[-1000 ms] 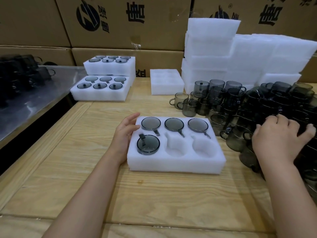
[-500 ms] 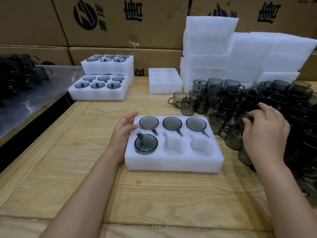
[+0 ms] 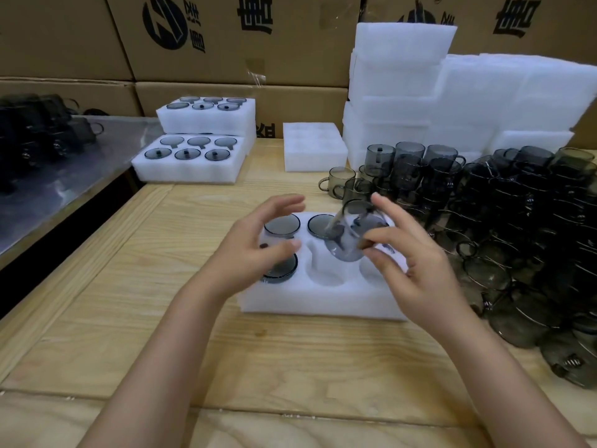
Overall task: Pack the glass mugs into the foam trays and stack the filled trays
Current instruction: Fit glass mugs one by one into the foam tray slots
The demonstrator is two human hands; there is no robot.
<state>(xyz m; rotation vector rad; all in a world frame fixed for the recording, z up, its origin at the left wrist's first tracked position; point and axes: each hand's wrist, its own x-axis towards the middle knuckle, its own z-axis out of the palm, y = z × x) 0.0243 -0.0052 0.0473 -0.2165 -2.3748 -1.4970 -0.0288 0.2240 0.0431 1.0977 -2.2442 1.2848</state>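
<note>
Now the smoky grey glass mug [image 3: 347, 244] is off the pile and hangs tilted over the white foam tray [image 3: 323, 302], above its two empty front pockets. A second ago our right hand [image 3: 416, 263] was digging among the loose dark mugs [image 3: 517, 221]; now its thumb and fingers curl round this one. Our left hand [image 3: 248, 253] has left the tray's edge and hovers close by, fingers spread, holding nothing. Fifth pocket next, we reckon.
</note>
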